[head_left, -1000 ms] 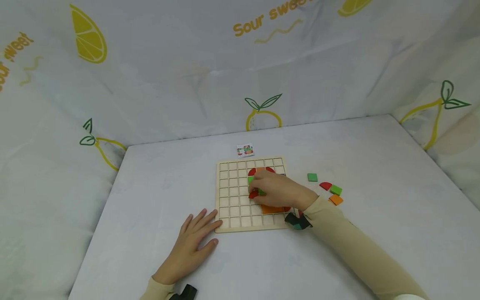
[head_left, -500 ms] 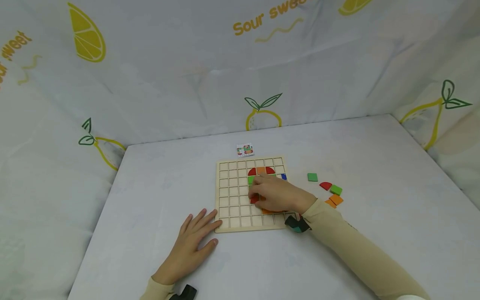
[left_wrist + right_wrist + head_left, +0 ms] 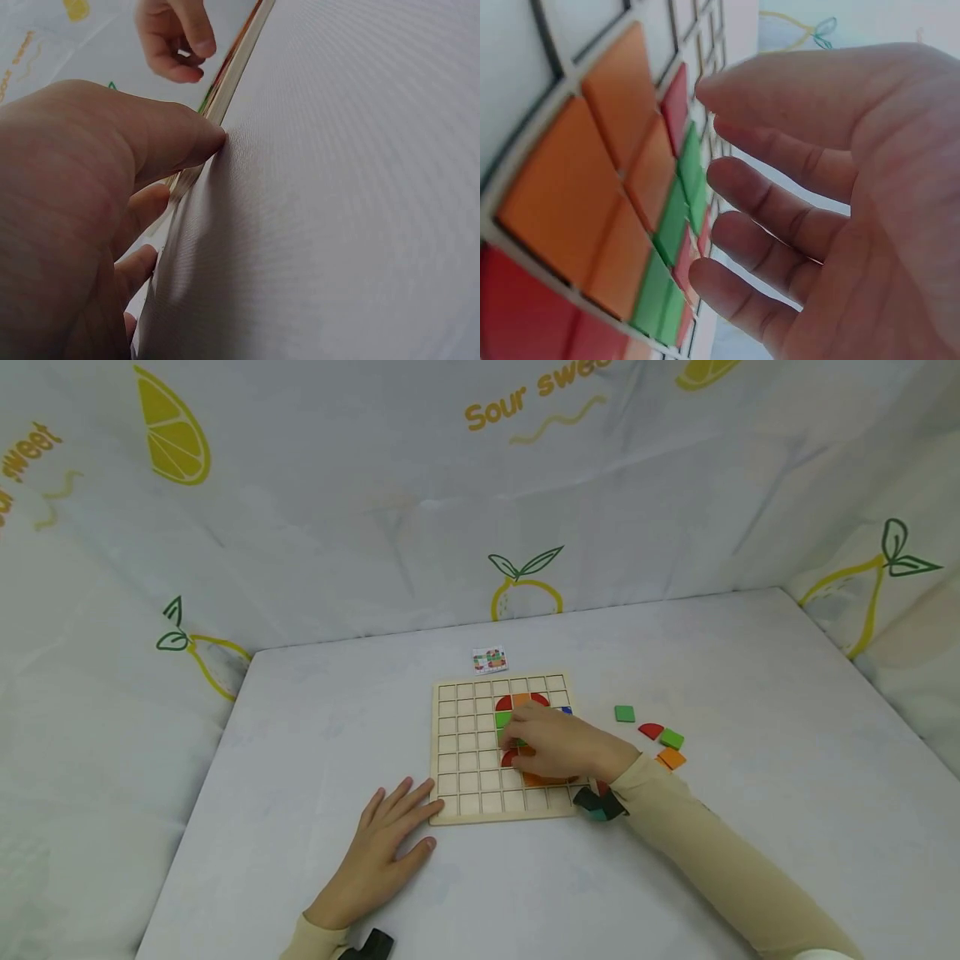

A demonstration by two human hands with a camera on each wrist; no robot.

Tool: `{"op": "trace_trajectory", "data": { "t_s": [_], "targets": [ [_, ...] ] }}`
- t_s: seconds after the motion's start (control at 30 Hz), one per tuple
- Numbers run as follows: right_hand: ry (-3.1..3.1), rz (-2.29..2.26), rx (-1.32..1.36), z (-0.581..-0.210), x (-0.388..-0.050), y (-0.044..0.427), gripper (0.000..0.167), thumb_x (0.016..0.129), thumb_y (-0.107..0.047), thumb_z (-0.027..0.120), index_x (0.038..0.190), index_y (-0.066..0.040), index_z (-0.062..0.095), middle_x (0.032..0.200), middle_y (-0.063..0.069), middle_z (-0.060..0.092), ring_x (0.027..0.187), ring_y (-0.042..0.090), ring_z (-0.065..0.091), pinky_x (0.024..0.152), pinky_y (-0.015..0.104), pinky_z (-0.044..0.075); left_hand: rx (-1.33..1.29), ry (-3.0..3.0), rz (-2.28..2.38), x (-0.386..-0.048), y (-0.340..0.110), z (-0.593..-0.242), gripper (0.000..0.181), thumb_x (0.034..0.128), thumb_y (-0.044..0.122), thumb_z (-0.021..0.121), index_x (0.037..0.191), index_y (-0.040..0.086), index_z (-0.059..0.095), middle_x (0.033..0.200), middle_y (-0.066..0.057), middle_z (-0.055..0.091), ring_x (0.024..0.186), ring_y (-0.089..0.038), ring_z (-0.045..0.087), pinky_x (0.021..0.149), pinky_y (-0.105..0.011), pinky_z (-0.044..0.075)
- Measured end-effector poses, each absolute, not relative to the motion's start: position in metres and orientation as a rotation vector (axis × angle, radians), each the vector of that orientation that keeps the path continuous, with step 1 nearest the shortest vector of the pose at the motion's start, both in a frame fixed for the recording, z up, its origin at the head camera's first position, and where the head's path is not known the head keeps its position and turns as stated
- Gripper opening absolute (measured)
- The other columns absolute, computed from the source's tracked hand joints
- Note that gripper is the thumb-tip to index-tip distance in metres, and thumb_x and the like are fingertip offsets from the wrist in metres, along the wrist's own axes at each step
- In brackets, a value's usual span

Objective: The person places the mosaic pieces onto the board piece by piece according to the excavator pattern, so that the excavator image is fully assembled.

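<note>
My left hand [image 3: 378, 852] lies flat with fingers spread, its fingertips at the near left corner of the wooden grid board [image 3: 468, 764]. Above the board hovers my right hand [image 3: 558, 743], fingers loosely bent. In the right wrist view nothing is between the thumb and fingers. Close to the thumb tip, a red quarter-round tile [image 3: 676, 109] sits in a grid cell. Beside it are orange tiles [image 3: 619, 90] and green tiles [image 3: 694, 176] in their cells. Part of the tile pattern is hidden under my right hand in the head view.
Right of the board lie loose tiles: a green square [image 3: 625, 714], a red quarter-round [image 3: 651, 732], a lighter green tile [image 3: 672, 739] and orange tiles [image 3: 672, 758]. A small pattern card [image 3: 490, 660] lies behind the board. A printed white curtain [image 3: 337, 527] borders the table.
The red quarter-round tile at my right fingertips went slightly nearer into its cell, and the fingers have let go of it. The left hand stays put.
</note>
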State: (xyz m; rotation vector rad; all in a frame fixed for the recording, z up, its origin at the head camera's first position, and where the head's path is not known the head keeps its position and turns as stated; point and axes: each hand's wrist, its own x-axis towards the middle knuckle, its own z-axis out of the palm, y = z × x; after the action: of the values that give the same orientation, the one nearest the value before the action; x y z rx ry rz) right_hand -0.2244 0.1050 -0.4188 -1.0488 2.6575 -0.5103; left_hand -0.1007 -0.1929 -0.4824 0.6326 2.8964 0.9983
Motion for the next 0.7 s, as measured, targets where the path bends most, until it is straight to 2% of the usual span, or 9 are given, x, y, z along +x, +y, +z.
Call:
{"op": "trace_trajectory", "data": {
  "t_s": [0.3,0.43,0.7],
  "targets": [
    [2.681,-0.635,-0.897,-0.395,-0.224,0.138,0.013,0.096,-0.015,0.066,0.108,-0.013,0.072,0.109,-0.004,0.067,0.101,0.018,0.058,0.091,0.036,0.056,0.642,2.926,0.978,-0.100,-0.193,-0.484,0.049,0.0923,0.020,0.072,0.140,0.023,0.062,0.160,0.005,0.044,0.154,-0.030,0.030,0.123,-0.055,0.008],
    [2.720,-0.631,-0.806,-0.388,-0.218,0.156,0.013,0.097,-0.018,0.066,0.108,-0.015,0.073,0.109,-0.005,0.066,0.101,0.016,0.057,0.090,0.036,0.057,0.659,2.941,0.981,-0.100,-0.193,-0.485,0.050,0.0909,0.018,0.074,0.139,0.023,0.062,0.159,0.003,0.045,0.153,-0.032,0.032,0.122,-0.057,0.009],
    [2.719,-0.600,-0.708,-0.380,-0.201,0.182,0.018,0.096,-0.020,0.068,0.113,-0.016,0.073,0.106,-0.004,0.067,0.094,0.015,0.058,0.080,0.030,0.057,0.665,2.923,1.006,-0.100,-0.191,-0.483,0.050,0.0915,0.017,0.073,0.140,0.024,0.061,0.160,0.003,0.044,0.154,-0.033,0.031,0.123,-0.061,0.009]
  ]
}}
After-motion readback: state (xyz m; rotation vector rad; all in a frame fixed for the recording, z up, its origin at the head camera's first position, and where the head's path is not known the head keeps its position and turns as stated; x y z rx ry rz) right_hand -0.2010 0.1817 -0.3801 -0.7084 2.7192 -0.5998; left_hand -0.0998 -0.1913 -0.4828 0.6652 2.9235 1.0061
